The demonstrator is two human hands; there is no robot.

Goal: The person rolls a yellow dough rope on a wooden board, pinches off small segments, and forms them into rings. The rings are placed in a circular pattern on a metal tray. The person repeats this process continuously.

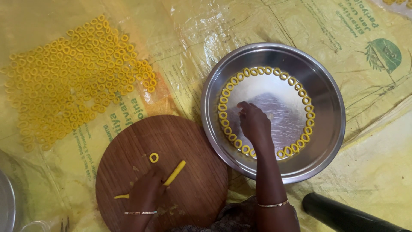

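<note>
We see the left hand [146, 189] low in the frame, pressed on a yellow dough rope [171, 175] lying on the round wooden board [197, 189], fingers curled over it. One dough ring [153, 157] sits just above on the board. Our right hand [254, 122] reaches into the steel plate [326, 86] at centre right, fingertips pinched by the ring circle [266, 71]; whether it holds one we cannot tell. Many finished rings [77, 81] fill the upper left

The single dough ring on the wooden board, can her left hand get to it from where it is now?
Probably yes. The left hand rests on the round wooden board, pressing the yellow dough strip, and the lone dough ring lies just beyond it with bare board between.
</note>
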